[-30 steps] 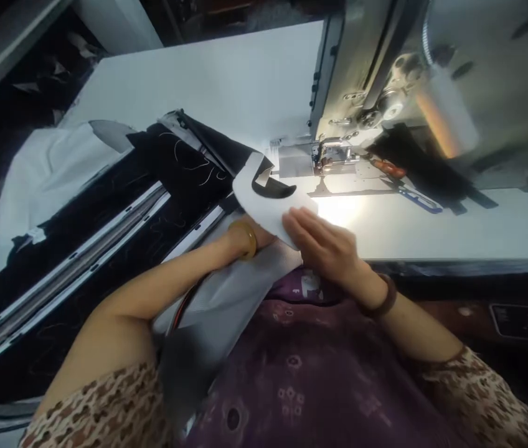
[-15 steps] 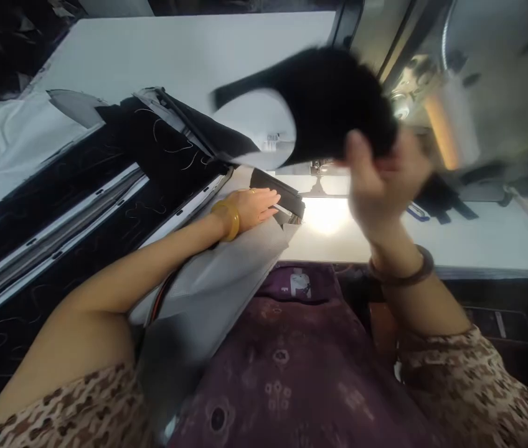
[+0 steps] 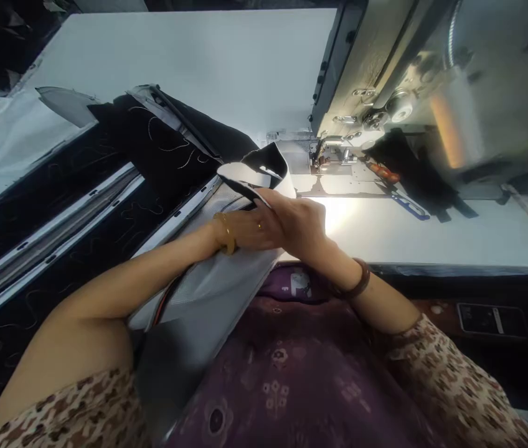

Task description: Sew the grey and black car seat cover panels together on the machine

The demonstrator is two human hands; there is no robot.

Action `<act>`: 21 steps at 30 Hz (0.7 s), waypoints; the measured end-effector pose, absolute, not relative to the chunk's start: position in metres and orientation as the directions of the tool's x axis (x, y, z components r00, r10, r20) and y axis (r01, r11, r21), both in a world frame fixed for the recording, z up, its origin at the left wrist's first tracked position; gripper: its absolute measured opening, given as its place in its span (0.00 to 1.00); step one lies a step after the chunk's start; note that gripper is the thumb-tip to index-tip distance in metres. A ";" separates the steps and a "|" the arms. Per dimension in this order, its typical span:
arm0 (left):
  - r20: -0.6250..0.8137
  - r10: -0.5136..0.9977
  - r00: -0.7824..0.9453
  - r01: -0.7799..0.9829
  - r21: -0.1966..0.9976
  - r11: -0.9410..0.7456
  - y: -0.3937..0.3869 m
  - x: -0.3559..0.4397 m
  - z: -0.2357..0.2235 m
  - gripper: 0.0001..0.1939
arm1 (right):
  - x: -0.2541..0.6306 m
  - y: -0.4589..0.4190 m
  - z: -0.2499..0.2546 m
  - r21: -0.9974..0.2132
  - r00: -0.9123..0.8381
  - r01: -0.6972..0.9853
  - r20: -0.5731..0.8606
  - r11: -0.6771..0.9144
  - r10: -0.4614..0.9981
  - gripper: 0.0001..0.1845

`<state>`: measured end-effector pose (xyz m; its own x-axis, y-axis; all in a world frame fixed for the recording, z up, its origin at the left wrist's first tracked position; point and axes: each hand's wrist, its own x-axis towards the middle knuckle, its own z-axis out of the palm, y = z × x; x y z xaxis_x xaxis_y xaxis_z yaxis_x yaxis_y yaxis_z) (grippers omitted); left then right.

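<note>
Curved fabric piece (image 3: 249,175), one in number, is at the middle of the view, close to the front edge of the tabletop (image 3: 488,233). Its material looks thin and flexible, white on one face and black on the other, and it bends into a loop. The right hand (image 3: 302,224) has its fingers folded over the near edge of this piece and holds it. The left hand (image 3: 252,230) lies partly beneath the right one, over a grey-white mesh cloth (image 3: 226,286); its fingertips are covered, so I cannot tell how firmly it grips. One ring is on the left hand, one smooth yellow bangle (image 3: 227,233) on that wrist and one brown bracelet (image 3: 361,280) on the other.

To the left spreads a soft black cloth (image 3: 119,149) with several loose, wavy threads. Across it run narrow pale strips (image 3: 100,180), straight and stiff-looking, with small dark slots; two of them lie parallel, with a grey band between.

One metal sewing machine (image 3: 376,74) stands beyond the hands, with its light on the smooth white surface. Beside it lie one orange tool (image 3: 384,173), one blue tool (image 3: 410,205) and dark fabric scraps (image 3: 408,165), whose number I cannot count.
</note>
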<state>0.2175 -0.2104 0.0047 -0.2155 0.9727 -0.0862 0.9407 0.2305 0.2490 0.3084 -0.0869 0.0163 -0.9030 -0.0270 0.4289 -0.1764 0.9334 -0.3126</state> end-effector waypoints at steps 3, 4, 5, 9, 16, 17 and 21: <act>-0.088 0.980 -0.179 0.966 0.171 0.192 -0.203 0.218 0.005 0.16 | 0.317 -0.067 0.010 -0.392 -0.879 -0.283 0.471 0.876 -0.073 0.20; -0.062 0.973 -0.222 0.967 0.112 0.228 -0.201 0.217 0.003 0.19 | 0.323 -0.059 0.004 -0.400 -0.867 -0.329 0.487 0.855 -0.106 0.22; -0.033 0.964 -0.262 0.964 0.044 0.264 -0.200 0.215 0.001 0.20 | 0.329 -0.052 -0.003 -0.390 -0.858 -0.380 0.487 0.839 -0.162 0.25; 0.041 0.942 -0.334 0.929 -0.153 0.337 -0.197 0.204 -0.005 0.22 | 0.345 -0.032 -0.028 -0.180 -0.797 -0.569 0.362 0.802 -0.484 0.26; -0.035 0.899 -0.437 0.884 -0.203 0.422 -0.190 0.171 -0.004 0.19 | 0.313 -0.024 -0.034 0.090 -0.768 -0.580 0.270 0.810 -0.580 0.18; -0.015 0.904 -0.427 0.887 -0.200 0.416 -0.189 0.166 -0.004 0.18 | 0.306 -0.021 -0.035 0.092 -0.775 -0.572 0.264 0.815 -0.574 0.18; 0.088 0.943 -0.320 0.927 -0.175 0.331 -0.185 0.155 -0.004 0.16 | 0.287 -0.009 -0.041 0.071 -0.813 -0.521 0.260 0.851 -0.520 0.19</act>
